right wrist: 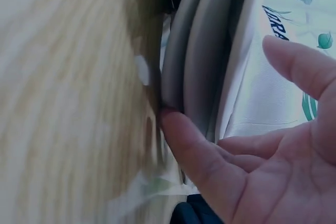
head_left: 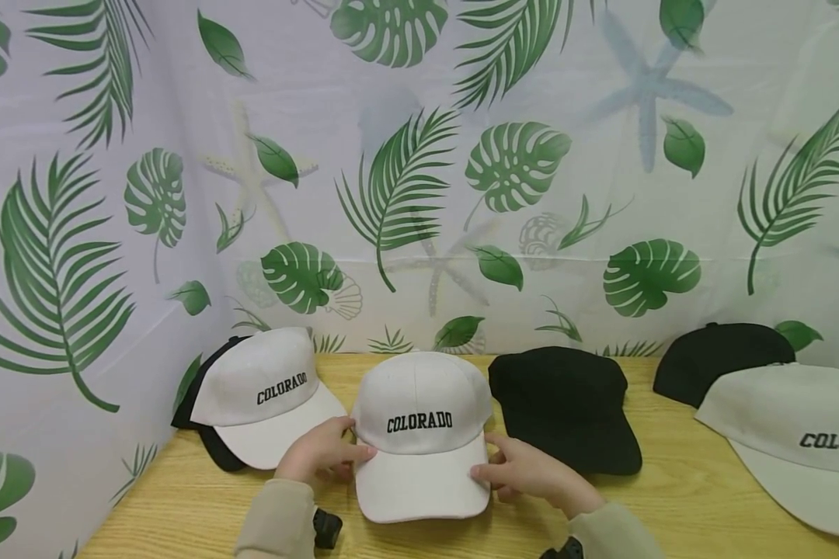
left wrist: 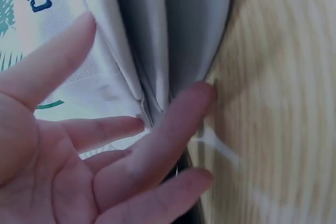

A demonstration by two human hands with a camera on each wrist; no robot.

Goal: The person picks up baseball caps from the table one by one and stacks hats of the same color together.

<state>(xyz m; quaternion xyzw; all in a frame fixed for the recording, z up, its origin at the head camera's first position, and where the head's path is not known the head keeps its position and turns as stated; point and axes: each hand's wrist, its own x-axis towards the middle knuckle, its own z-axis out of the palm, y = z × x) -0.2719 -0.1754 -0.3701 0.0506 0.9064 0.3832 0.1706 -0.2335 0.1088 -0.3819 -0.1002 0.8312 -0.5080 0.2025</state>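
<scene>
A white baseball cap with black COLORADO lettering sits upright in front, its brim toward me. The wrist views show nested pale brims beneath its top one. My left hand holds the left side, thumb over the brim and fingers at its side and lower edge. On the opposite side my right hand holds likewise, one fingertip at the lowest brim. Close by the right hand lies a black cap. Left of the left hand is another white COLORADO cap.
A black cap shows from under the left white cap. At the far right, a white COLORADO cap overlaps a black one. All rest on a wood-grain table, backed by a leaf-print curtain.
</scene>
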